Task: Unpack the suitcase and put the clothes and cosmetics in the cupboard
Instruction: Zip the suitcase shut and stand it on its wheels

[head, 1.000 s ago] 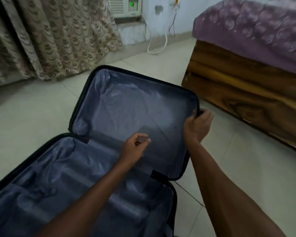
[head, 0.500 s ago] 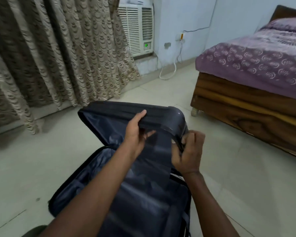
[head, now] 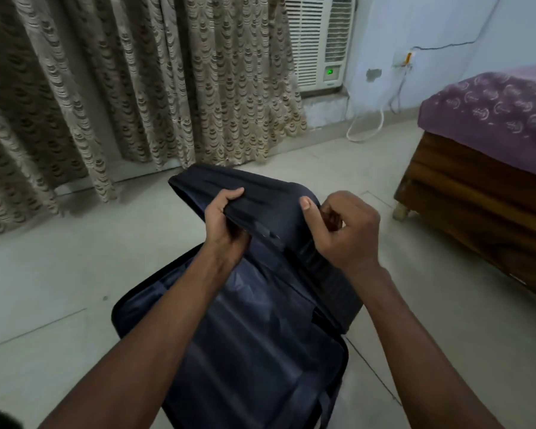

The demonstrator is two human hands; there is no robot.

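Now on the floor (head: 446, 320), at the centre of the view: dark blue suitcase (head: 245, 351), base flat, lid (head: 260, 205) raised at 12 o'clock and half folded over. Left hand (head: 225, 224) closed around the lid edge, thumb on top, fingers underneath. Right hand (head: 344, 230) at 1 o'clock, curled tight at the lid corner, thumb pressed on the shell; cannot tell what exactly is pinched. Probably light and empty inside, shell rather stiff, lining soft and slippery. Best held at the rigid rim, not at the lining.
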